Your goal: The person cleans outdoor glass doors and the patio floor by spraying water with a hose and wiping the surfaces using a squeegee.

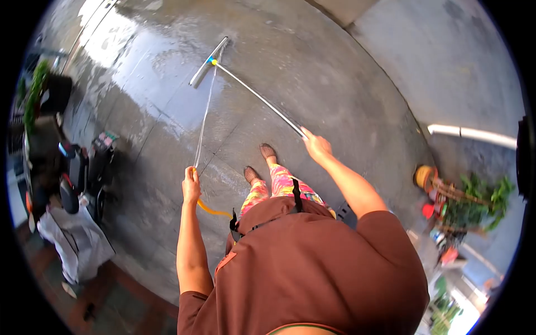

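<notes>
Fingers wrapped round the end of a yellow hose point(212, 210), my left hand point(191, 185) is at the centre-left. A thin stream of water point(205, 117) runs from it up to the floor squeegee. My right hand point(317, 146) grips the silver pole point(262, 99) of that squeegee, right of centre. The squeegee's long head point(207, 62), with a blue and yellow joint, lies on the wet concrete floor point(167, 72) at the top. My feet in brown shoes stand on the floor between the two hands.
On the left are a parked scooter point(72, 173), a grey-white sack point(78, 240) and a dark planter point(56, 92). Potted plants point(474, 201) stand at the right, below a white pipe point(474, 134). A wall point(446, 61) borders the floor at the upper right.
</notes>
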Demonstrator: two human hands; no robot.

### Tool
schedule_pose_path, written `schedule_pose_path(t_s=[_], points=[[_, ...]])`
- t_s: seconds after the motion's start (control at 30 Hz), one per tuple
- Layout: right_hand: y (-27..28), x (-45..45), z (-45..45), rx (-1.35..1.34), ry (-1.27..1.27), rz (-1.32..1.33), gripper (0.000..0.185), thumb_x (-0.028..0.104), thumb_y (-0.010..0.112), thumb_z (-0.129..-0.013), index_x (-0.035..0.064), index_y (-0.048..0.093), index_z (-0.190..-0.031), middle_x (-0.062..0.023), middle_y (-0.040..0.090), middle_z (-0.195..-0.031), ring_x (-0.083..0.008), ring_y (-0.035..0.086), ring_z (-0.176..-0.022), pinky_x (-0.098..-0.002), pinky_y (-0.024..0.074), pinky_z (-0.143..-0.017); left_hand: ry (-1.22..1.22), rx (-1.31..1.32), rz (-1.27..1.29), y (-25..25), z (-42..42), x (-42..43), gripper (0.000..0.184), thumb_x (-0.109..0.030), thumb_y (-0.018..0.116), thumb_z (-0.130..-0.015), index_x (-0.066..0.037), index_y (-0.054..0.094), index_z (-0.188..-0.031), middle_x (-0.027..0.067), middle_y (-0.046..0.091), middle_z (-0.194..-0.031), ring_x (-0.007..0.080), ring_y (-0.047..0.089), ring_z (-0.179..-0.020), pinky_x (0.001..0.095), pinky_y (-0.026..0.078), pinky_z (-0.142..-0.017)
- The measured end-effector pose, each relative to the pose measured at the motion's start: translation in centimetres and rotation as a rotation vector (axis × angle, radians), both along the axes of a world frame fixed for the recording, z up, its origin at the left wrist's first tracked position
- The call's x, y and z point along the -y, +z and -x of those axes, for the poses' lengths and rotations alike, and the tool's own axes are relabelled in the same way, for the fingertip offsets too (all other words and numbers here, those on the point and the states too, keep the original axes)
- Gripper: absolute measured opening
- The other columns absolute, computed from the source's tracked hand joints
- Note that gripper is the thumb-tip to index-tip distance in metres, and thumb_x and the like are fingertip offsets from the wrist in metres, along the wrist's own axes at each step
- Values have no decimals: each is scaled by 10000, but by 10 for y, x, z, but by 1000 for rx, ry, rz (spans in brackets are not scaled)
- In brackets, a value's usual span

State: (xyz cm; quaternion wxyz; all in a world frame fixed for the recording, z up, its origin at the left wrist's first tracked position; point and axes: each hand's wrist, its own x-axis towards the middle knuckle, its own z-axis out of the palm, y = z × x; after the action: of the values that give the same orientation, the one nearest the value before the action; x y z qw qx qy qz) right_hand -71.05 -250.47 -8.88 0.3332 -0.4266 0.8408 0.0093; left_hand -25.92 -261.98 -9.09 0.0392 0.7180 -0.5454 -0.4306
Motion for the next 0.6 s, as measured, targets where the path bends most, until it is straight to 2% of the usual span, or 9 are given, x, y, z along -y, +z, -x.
schedule_pose_path(t_s=[0.07,0.13,0.2,0.23,0.33,0.4,0.47,0.5,0.6], points=[[15,-101,7,14,-82,-31,405,362,480,-948,360,457,-1352,-217,627,-784,-395,632,-732,-482,476,-646,-70,-6,12,-14,-6,5,219,-261,474,-970,-141,492,-1152,105,557,-606,219,531,-423,364,435,-410],[54,-202,1,9,-160,-107,414,310,492,-948,349,456,-1358,-236,599,-746,-387,621,-686,-461,452,-595,-149,-1,2,-20,1,13,223,-256,478,-961,-145,495,-1153,153,596,-660,314,594,-539,425,463,-510],[92,-298,-26,-26,-200,-86,418,280,506,-938,320,471,-1352,-229,598,-735,-396,608,-661,-457,453,-587,-279,11,99,-41,4,19,231,-256,483,-954,-147,496,-1158,182,610,-695,367,617,-625,457,470,-579],[112,-346,-39,-43,-220,-75,419,265,512,-933,305,478,-1349,-226,597,-730,-401,602,-649,-455,454,-582,-285,-9,49,-36,16,23,235,-261,492,-946,-147,499,-1151,219,620,-749,422,615,-744,486,463,-662],[159,-465,-104,-102,-347,-154,394,303,509,-930,332,497,-1323,-213,623,-744,-412,615,-674,-494,472,-587,-482,-37,131,-48,36,33,224,-269,494,-946,-142,499,-1131,235,629,-781,437,617,-774,488,466,-665],[195,-498,-147,-85,-519,-421,392,315,492,-935,344,489,-1326,-217,627,-757,-419,616,-688,-518,478,-603,-527,-38,127,-54,53,40,221,-273,493,-945,-138,495,-1120,250,631,-793,458,606,-796,509,463,-687],[209,-514,-170,-53,-537,-393,386,320,478,-941,347,484,-1326,-223,623,-757,-426,614,-691,-532,477,-612,-541,-34,122,-52,69,44,227,-275,493,-944,-136,493,-1123,252,630,-787,464,602,-796,520,461,-696],[211,-519,-178,-35,-546,-377,383,323,471,-944,348,482,-1326,-226,622,-757,-429,613,-693,-539,476,-617,-573,-46,134,-50,76,43,230,-275,480,-947,-132,494,-1127,255,631,-776,448,617,-726,513,478,-663],[181,-500,-175,-57,-531,-424,393,323,452,-951,354,452,-1343,-228,623,-748,-429,612,-684,-548,469,-610,-606,-76,-23,-39,90,36,230,-274,465,-952,-130,495,-1129,255,630,-760,419,624,-630,495,492,-597]])
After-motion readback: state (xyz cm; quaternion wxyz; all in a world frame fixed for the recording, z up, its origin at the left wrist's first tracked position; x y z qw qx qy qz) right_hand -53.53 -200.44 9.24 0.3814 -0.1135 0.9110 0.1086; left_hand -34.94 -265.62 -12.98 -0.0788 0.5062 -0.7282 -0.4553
